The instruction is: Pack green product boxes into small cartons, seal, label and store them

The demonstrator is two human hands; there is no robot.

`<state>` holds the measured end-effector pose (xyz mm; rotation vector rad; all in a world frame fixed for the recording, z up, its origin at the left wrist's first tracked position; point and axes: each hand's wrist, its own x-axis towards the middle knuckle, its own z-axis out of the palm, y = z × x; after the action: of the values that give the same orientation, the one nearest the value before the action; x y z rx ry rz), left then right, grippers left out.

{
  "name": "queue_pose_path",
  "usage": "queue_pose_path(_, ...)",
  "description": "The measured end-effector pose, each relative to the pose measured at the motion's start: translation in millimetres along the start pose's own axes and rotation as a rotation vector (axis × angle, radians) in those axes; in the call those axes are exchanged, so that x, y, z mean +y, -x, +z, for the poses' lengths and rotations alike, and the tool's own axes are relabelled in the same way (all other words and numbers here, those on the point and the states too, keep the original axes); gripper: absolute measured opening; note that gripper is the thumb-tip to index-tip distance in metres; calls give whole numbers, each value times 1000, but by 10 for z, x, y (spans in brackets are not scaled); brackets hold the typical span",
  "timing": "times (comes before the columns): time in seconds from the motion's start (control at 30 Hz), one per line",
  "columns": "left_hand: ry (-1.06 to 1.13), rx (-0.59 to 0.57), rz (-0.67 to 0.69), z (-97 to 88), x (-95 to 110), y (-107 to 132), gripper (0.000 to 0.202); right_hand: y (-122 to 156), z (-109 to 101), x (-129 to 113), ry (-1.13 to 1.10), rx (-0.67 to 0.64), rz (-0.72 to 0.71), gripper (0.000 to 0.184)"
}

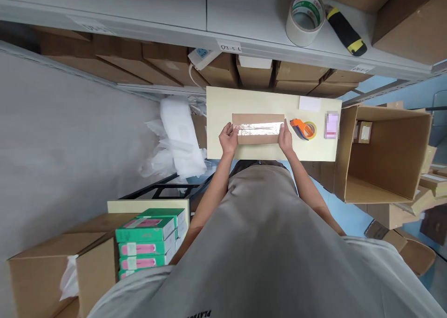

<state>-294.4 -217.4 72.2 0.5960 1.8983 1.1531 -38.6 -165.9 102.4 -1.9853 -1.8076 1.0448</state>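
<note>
A flat brown cardboard box (259, 139) lies on the pale yellow table (220, 103), with a shiny strip of clear tape along its upper face. My left hand (228, 138) grips its left end, fingers curled at the edge. At the opposite end my right hand (285, 138) holds the box, thumb on top near the end of the tape. An orange tape dispenser (303, 129) sits just right of my right hand. Farther right are a white paper slip (309, 104) and a pink-and-white item (331, 125), partly blurred.
A large open carton (382, 155) stands at the table's right end. Bubble wrap (181, 136) hangs at the left. Green boxes (146, 234) are stacked at lower left. The shelf above carries a tape roll (305, 21) and a utility knife (345, 30).
</note>
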Motion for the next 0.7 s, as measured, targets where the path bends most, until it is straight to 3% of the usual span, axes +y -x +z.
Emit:
queue_pose_path(0.1, 24, -27, -5, 0, -11, 50, 57, 88, 41, -13, 16, 137, 14, 83)
queue_pose_path(0.23, -86, -3, 89, -12, 20, 189, 55, 275, 84, -49, -4, 272, 22, 72)
queue_pose_path(0.4, -114, -45, 139, -115, 95, 174, 38, 365, 38, -182, 71, 306, 24, 52)
queue_pose_path(0.53, -87, -148, 249, -165, 164, 48, 48, 331, 14, -420, 102, 316, -47, 48)
queue_pose_path(0.63, -7, -226, 202, -145, 157, 36, 60, 313, 67, -598, 77, 252, -103, 52)
queue_pose_path(0.7, 3, -246, 142, -124, 111, 73, 63, 278, 73, -624, 77, 276, -96, 59)
